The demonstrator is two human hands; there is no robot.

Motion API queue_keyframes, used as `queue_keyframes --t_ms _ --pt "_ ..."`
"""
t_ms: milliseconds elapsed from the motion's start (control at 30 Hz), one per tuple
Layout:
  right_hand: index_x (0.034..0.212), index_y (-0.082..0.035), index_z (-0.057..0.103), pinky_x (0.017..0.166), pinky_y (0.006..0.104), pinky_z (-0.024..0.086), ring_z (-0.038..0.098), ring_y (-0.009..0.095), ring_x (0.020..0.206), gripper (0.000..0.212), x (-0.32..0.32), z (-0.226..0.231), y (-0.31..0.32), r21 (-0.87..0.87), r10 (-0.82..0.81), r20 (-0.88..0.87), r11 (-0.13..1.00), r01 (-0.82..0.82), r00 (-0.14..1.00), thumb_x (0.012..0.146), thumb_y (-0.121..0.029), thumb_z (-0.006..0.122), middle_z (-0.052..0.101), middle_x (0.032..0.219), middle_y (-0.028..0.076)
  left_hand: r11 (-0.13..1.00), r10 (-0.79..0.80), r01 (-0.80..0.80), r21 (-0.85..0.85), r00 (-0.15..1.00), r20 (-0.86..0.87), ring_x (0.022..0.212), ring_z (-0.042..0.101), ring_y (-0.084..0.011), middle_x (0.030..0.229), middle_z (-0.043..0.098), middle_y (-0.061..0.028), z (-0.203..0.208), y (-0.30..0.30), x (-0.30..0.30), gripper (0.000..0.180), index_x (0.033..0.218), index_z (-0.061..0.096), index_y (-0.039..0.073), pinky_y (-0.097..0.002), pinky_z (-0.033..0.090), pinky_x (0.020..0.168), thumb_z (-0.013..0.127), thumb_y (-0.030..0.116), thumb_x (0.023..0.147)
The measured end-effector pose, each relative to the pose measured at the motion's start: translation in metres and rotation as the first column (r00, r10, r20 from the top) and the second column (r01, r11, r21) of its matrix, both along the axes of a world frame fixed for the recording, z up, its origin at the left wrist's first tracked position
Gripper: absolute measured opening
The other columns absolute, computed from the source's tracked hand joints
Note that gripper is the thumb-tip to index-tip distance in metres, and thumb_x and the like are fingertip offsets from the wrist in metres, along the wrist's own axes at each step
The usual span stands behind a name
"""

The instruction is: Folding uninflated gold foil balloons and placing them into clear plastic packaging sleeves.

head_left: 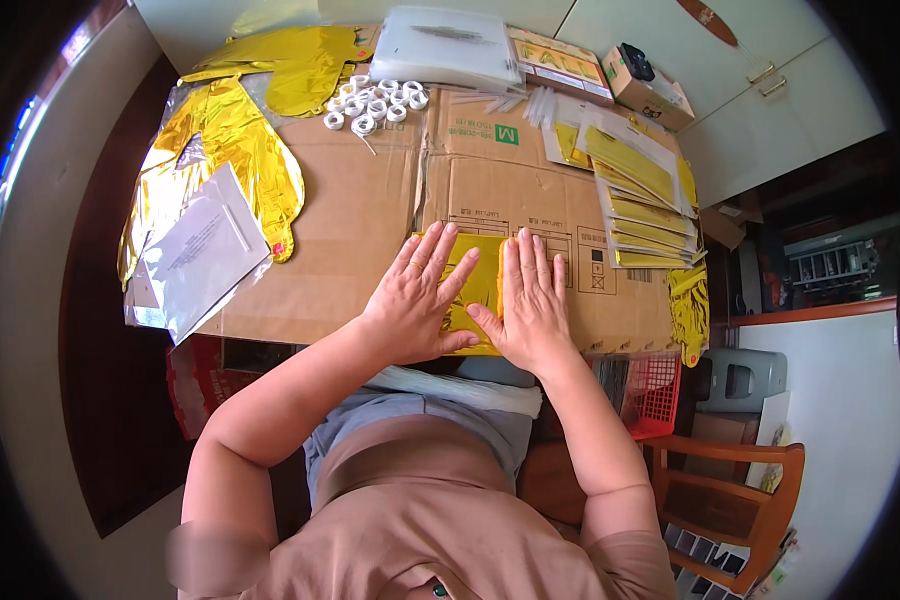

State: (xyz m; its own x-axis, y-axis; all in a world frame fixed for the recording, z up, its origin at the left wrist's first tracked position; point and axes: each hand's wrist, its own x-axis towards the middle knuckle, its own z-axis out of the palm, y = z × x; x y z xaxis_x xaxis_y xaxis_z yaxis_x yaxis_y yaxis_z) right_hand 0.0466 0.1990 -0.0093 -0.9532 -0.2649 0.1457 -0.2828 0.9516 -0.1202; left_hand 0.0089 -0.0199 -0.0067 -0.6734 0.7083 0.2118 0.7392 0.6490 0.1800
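Under my hands lies a folded piece of shiny gold foil (pixel 483 277) on the cardboard table surface near its front edge. My left hand (pixel 417 302) rests flat on the left part of the foil, fingers stretched out and pointing away. Across the foil's right side my right hand (pixel 533 303) lies flat, its thumb reaching inward over the foil. Neither hand grips anything. The hands cover much of the foil, so its full outline is partly hidden.
Flat gold foil balloons (pixel 270 170) and a clear packet with a paper sheet (pixel 200 250) lie left. White ribbon rolls (pixel 375 104), a stack of clear bags (pixel 446 52) and thin straws (pixel 542 107) sit at the back. Packed gold foil packets (pixel 650 215) overlap at the right.
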Motion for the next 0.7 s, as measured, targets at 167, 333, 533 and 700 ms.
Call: queue_keyframes --t_ms 167,333,533,700 --pt "0.158 0.006 0.022 0.124 0.0602 0.009 0.017 0.042 0.155 0.098 -0.0005 0.0011 0.0008 0.014 -0.003 0.002 1.0 0.003 1.0 0.097 -0.065 0.049 0.018 0.166 0.028 1.0 -0.003 0.003 -0.018 1.0 0.006 0.153 0.018 -0.0461 0.163 0.021 -0.031 0.0034 0.0 0.0 0.1 0.158 0.031 0.004 -0.0544 0.017 0.125 0.051 0.074 0.09" --pt "0.158 0.006 0.022 0.124 0.06 0.008 0.016 0.042 0.155 0.098 0.0003 0.0001 0.0003 -0.003 -0.008 0.022 1.0 0.008 1.0 0.097 -0.066 0.048 0.017 0.166 0.028 1.0 -0.002 0.002 -0.017 1.0 0.004 0.153 0.018 -0.046 0.164 0.02 -0.0307 0.0014 -0.0013 0.0012 0.101 0.159 0.03 0.005 -0.0548 0.017 0.124 0.053 0.074 0.089" --pt "0.159 0.005 0.021 0.124 0.0597 0.007 0.014 0.042 0.156 0.099 0.0009 -0.0014 0.0013 0.006 -0.013 0.034 1.0 0.013 0.999 0.097 -0.067 0.046 0.015 0.167 0.028 1.0 -0.004 0.004 -0.012 1.0 0.005 0.153 0.018 -0.0464 0.164 0.019 -0.0305 0.0006 -0.0018 0.0011 0.101 0.159 0.03 0.007 -0.0549 0.018 0.124 0.053 0.075 0.088" --pt "0.159 0.006 0.021 0.124 0.0589 0.007 0.014 0.042 0.156 0.099 -0.0008 0.0 0.0015 -0.009 -0.012 0.04 1.0 0.013 0.999 0.097 -0.067 0.045 0.015 0.167 0.028 0.986 -0.065 0.055 0.155 0.996 0.056 0.153 0.019 -0.046 0.164 0.018 -0.0307 0.0098 -0.0073 -0.0043 0.098 0.16 0.029 0.007 -0.0535 0.021 0.123 0.059 0.068 0.09"
